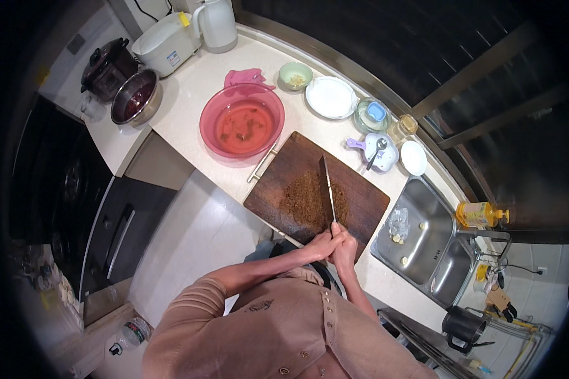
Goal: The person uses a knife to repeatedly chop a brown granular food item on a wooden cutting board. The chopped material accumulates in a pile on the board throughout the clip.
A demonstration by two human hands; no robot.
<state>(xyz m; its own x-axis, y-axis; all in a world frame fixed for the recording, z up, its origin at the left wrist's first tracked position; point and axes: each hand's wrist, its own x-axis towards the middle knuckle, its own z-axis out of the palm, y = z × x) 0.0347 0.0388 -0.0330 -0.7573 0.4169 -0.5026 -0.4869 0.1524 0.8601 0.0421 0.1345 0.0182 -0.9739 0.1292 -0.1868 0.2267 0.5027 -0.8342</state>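
A dark wooden chopping board (277, 163) with metal side handles lies on the counter before me. Finely chopped brown food, perhaps minced meat, (296, 196) is spread over its middle. A kitchen knife (329, 189) stands edge-down in the food, its spine facing up and its tip pointing away from me. My left hand (323, 242) and my right hand (346, 246) are clasped together around the knife's handle, at the board's near edge. The fingers hide most of the handle, and how the hands share it is partly hidden.
Left of the board stands a pink basin (208, 135) of reddish liquid. Behind are a green bowl (303, 68), a white plate (331, 98) and a purple dish (389, 158) with a spoon. At right, a steel sink (419, 251) holds a plastic bag (398, 220) and pale scraps.
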